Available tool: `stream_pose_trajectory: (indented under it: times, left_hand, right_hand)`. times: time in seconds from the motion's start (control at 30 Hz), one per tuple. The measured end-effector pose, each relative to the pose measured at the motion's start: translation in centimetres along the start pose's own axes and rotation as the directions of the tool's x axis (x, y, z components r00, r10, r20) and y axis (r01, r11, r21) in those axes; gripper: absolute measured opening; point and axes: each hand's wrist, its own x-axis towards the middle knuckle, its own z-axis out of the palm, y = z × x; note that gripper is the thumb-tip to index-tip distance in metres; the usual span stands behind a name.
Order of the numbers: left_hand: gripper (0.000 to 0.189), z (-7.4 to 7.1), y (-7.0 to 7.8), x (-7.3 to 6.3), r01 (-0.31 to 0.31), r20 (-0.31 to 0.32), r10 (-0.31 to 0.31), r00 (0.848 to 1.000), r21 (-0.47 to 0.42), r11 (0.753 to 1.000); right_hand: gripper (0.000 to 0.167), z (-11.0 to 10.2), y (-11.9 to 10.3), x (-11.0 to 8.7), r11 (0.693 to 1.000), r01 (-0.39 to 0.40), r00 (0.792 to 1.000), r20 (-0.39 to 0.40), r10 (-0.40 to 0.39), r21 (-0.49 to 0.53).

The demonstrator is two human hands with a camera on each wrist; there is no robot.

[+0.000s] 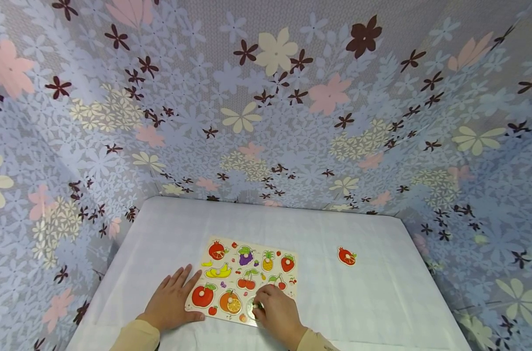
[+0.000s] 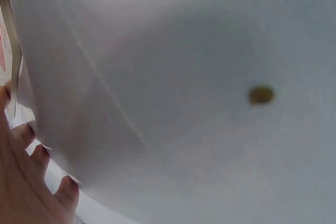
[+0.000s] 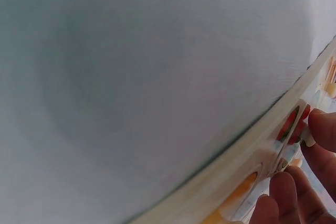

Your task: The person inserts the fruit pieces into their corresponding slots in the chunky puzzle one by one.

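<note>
A wooden fruit puzzle board lies on the white-covered table. My left hand rests flat at its left edge, fingers spread and fingertips right by the border. At the board's lower right, my right hand is over a round recess. Thumb and finger pinch the white knob of a red and green puzzle piece; the fingers hide much of it, and I cannot tell which fruit it is. Knobbed pieces on the board include a tomato-like red fruit, an orange, bananas and grapes.
A loose pomegranate piece lies on the table to the right of the board. A pomegranate picture shows at the board's top left corner. Flower-patterned cloth hangs behind the table and along both sides.
</note>
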Motion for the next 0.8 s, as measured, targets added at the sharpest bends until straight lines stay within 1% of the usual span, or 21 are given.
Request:
stream_pose_trajectory:
  times: [0.17, 0.43, 0.67, 0.8]
  left_hand:
    - [0.118, 0.08, -0.07, 0.06, 0.004, -0.002, -0.004, 1.0, 0.003, 1.0]
    - [0.117, -0.06, 0.03, 0.14, 0.01, 0.012, -0.01, 1.0, -0.004, 1.0]
    - [0.118, -0.06, 0.12, 0.09, 0.018, 0.012, -0.018, 1.0, -0.002, 1.0]
    - [0.117, -0.21, 0.28, 0.07, 0.027, 0.02, -0.026, 0.999, -0.012, 1.0]
  right_hand:
    - [0.013, 0.05, 0.06, -0.05, 1.0, 0.001, 1.0, 0.01, -0.001, -0.003]
    - [0.015, 0.14, 0.14, 0.08, 1.0, -0.007, 1.0, 0.031, 0.007, -0.008]
    - [0.016, 0.11, 0.12, 0.06, 1.0, -0.009, 1.0, 0.026, 0.009, -0.001]
    - [0.015, -0.26, 0.27, 0.11, 0.999, -0.032, 0.997, 0.068, 0.03, 0.019]
